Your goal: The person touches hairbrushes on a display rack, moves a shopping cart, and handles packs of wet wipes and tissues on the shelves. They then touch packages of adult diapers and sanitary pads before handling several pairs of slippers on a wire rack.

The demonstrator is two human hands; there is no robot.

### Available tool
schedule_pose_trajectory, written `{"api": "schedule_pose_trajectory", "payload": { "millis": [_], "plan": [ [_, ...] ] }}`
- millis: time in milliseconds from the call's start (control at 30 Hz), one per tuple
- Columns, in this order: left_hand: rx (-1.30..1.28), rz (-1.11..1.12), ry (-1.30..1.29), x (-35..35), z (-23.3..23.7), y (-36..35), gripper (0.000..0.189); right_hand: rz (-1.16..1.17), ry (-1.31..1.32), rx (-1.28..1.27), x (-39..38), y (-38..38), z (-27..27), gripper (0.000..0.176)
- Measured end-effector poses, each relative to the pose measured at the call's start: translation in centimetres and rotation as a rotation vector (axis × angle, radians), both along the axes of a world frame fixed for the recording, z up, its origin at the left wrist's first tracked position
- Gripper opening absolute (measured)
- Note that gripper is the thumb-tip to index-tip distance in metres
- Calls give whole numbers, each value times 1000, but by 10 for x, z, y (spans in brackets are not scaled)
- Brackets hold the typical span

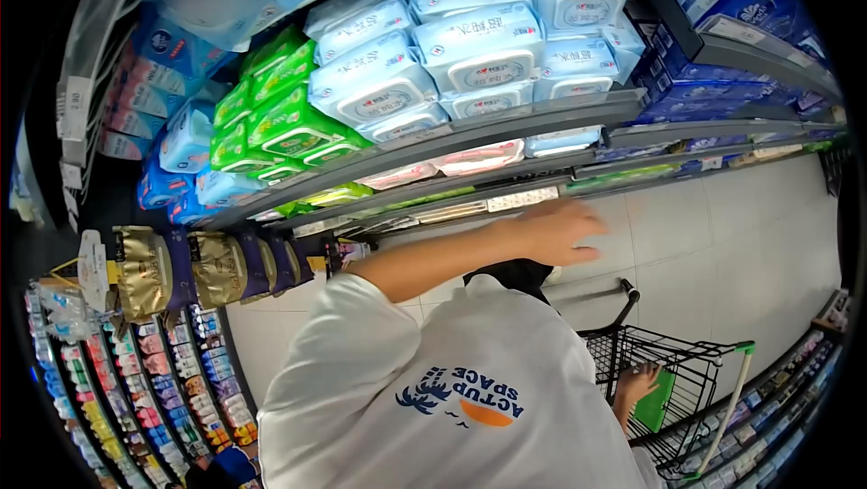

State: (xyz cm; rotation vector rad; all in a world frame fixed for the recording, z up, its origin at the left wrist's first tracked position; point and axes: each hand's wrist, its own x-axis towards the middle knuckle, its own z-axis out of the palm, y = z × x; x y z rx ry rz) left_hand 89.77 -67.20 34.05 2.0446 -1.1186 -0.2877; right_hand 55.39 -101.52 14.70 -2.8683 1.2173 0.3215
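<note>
My left hand (560,232) is stretched across in front of my body, over the floor beside the lower shelf edge. Its fingers are slightly blurred, loosely bent and apart, and nothing shows in them. Further down on the right, my right hand (638,384) is at the black wire shopping cart (695,358), next to a green panel (657,400). Its fingers are spread and hold nothing visible. Light blue wipe packs (479,46) and green wipe packs (293,126) are stacked on the shelf (433,141) beyond my left hand.
Gold and purple bags (144,272) hang at the left, above shelves of small colourful goods (158,381). Dark blue packs (695,101) fill the upper right shelves. Pale floor tiles (722,236) stretch to the right, with another shelf (768,426) at lower right.
</note>
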Motion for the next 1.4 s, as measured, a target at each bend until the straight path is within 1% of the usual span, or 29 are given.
{"api": "schedule_pose_trajectory", "payload": {
  "millis": [33, 100, 133, 167, 200, 233, 267, 333, 367, 400, 433, 467, 533, 600, 700, 800, 900, 933, 1000, 1033, 1100, 1167, 1200, 1233, 1267, 1300, 1333, 1367, 1400],
  "plan": [
    [259, -7, 248, -5, -36, 3, 38, 49, 17, -23, -8, 5, 1, 23],
    [552, 41, 245, -30, -159, 31, 35, 22, 11, -7, -11, 8, -6, 19],
    [684, 97, 328, -49, -220, 59, 37, 32, -25, -22, -7, 10, -9, 18],
    [758, 266, 461, -75, -263, 93, 37, 38, -60, -30, -5, 13, -14, 17],
    [936, 308, 568, -96, -292, 129, 37, 43, -69, -2, -5, 11, -18, 14],
    [1052, 279, 641, -111, -307, 158, 39, 4, -138, 47, -8, 7, -31, 13],
    [1070, 263, 635, -114, -303, 175, 39, 62, -184, 6, -11, 3, -37, 11],
    [842, 205, 542, -127, -292, 206, 41, 127, -216, -10, -17, 4, -48, 9],
    [716, 409, 528, -124, -275, 204, 42, 134, -244, -33, -15, 6, -52, 7],
    [706, 491, 496, -110, -264, 195, 41, 145, -276, -57, -12, 6, -56, 5],
    [631, 523, 510, -92, -231, 178, 42, 168, -423, -104, -5, 13, -46, 2],
    [552, 543, 516, -70, -193, 155, 43, 164, -412, -99, -3, 14, -43, 2],
    [334, 509, 292, -36, -164, 127, 45, 123, -389, -89, -5, 13, -42, 2],
    [278, 455, 138, -2, -134, 102, 44, 87, -382, -72, -8, 8, -49, 2],
    [202, 533, 128, 35, -100, 88, 43, 90, -423, -87, -10, 6, -50, 3],
    [110, 577, 354, 71, -114, 89, 46, 94, -419, -123, -12, 5, -45, 5],
    [135, 473, 270, 67, -116, 68, 44, 28, -453, -105, -13, -1, -53, 7],
    [170, 429, 354, 66, -108, 56, 47, 14, -419, -104, -12, -2, -52, 6],
    [139, 331, 360, 76, -101, 32, 61, -13, -349, -85, -14, -1, -52, 8],
    [95, 300, 357, 83, -99, 20, 67, -64, -325, -40, -9, 4, -39, 9],
    [106, 335, 267, 97, -90, -2, 75, -80, -347, -33, -10, 1, -43, 10],
    [188, 334, 174, 109, -99, -9, 74, -143, -416, -54, -11, -4, -58, 11],
    [250, 266, 189, 109, -101, -13, 71, -99, -457, -128, -12, -5, -61, 9],
    [208, 206, 139, 106, -119, -14, 65, -58, -488, -200, -12, -5, -63, 8],
    [370, 163, 195, 95, -109, -22, 61, -116, -443, -103, -12, -6, -64, 9],
    [276, 114, 234, 83, -134, -23, 54, -149, -458, -98, -13, -3, -60, 9],
    [386, 88, 194, 71, -152, -25, 48, -134, -493, -101, -12, -2, -54, 10],
    [325, 25, 180, 55, -186, -23, 44, -115, -527, -107, -9, -3, -51, 10],
    [430, -15, 359, 35, -206, -23, 42, -155, -521, -66, -10, -4, -52, 9]
  ]
}}
